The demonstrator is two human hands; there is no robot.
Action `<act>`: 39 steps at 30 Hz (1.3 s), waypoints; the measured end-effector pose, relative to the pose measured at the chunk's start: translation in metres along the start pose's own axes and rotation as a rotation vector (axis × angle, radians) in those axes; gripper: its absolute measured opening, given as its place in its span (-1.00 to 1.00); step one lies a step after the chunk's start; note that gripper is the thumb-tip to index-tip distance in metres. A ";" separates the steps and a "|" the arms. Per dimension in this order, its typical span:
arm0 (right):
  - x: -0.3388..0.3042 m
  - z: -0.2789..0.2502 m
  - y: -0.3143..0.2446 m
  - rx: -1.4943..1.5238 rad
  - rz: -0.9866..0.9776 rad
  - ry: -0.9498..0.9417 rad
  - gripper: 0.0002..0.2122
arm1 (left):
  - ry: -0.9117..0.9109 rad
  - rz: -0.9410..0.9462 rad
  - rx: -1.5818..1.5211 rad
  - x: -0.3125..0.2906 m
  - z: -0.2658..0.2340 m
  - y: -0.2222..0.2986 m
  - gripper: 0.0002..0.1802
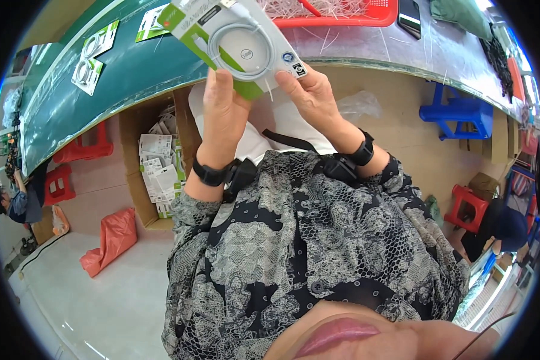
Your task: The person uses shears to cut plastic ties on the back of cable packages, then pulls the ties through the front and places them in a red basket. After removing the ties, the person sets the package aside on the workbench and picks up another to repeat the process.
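Observation:
Just over the table's near edge, I hold up a packaged charging cable (244, 53), a coiled white cable on a white and green card, tilted. My left hand (225, 102) grips the card's lower left edge, its thumb in front and its fingers hidden behind. At the lower right corner my right hand (312, 99) is closed on the same card, thumb on the front by the coil. A thin white strip hangs below the card between my hands. Another carded cable (152, 25) lies on the green table, left of the one I hold.
More carded cables (87, 73) lie on the green tabletop (144, 69) at left. A red basket (342, 21) of thin clear strips and a phone (408, 18) sit at the back. Below stands a cardboard box (132, 180) of packages. A blue stool (459, 111) is at right.

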State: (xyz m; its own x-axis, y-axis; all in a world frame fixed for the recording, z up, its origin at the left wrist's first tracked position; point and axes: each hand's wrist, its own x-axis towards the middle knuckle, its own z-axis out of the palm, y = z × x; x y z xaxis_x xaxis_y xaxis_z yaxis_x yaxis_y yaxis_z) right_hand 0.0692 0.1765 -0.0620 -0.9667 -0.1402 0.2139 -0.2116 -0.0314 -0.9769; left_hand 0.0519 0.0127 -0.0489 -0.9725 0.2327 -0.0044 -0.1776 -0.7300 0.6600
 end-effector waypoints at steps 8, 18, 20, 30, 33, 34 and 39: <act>-0.001 -0.007 0.010 0.082 -0.017 0.036 -0.71 | -0.015 -0.206 0.014 -0.006 0.000 0.007 -0.59; 0.005 -0.029 -0.005 -0.895 -0.715 0.329 -0.73 | 0.098 -0.074 0.101 -0.008 -0.001 -0.002 -0.65; 0.009 -0.026 -0.016 -0.936 -0.770 0.226 -0.72 | 0.072 -0.079 0.057 -0.006 -0.003 -0.004 -0.66; 0.024 -0.018 -0.014 -0.876 -0.808 0.165 -0.83 | 0.146 0.233 0.912 -0.011 0.005 -0.003 -0.66; 0.017 -0.010 -0.004 -0.648 -0.619 0.195 -0.86 | -0.156 0.801 1.078 0.000 0.010 0.000 -0.65; 0.015 -0.008 -0.001 -0.534 -0.516 0.208 -0.87 | -0.157 0.807 1.076 0.001 0.012 0.002 -0.65; 0.009 -0.011 0.005 -0.343 -0.227 0.178 -0.87 | -0.185 0.846 1.125 0.004 0.018 0.009 -0.63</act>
State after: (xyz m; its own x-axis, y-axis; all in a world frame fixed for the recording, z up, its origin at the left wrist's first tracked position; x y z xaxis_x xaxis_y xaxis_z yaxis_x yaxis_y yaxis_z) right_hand 0.0579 0.1860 -0.0647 -0.8938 0.0062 0.4483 -0.4272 0.2922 -0.8556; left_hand 0.0496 0.0186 -0.0301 -0.6748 0.1336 0.7258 0.7366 0.1830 0.6511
